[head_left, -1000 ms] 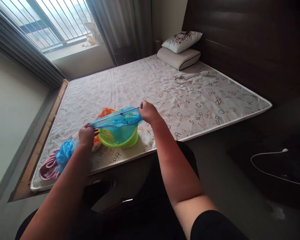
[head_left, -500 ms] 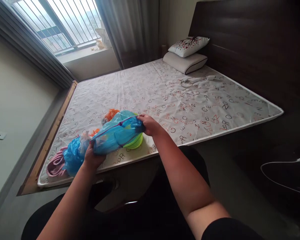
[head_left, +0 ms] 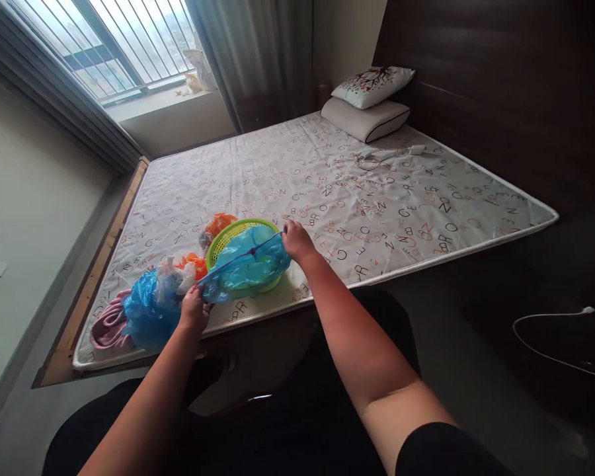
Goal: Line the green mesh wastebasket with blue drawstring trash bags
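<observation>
Stretching between both grips, blue bag

At 10 o'clock we see daylight entering a barred, rectangular glass window between 2 long grey fabric curtains; a plain off-white wall stands at 9 o'clock, a flat dark-brown headboard at 2 o'clock.

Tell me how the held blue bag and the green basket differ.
The blue bag is thin, see-through plastic; the green basket is openwork with small holes. The left hand and right hand hold the blue bag's edge stretched between them, while the green basket rests on the mattress. The blue bag is creased; the green basket has a rounded rim.
</observation>
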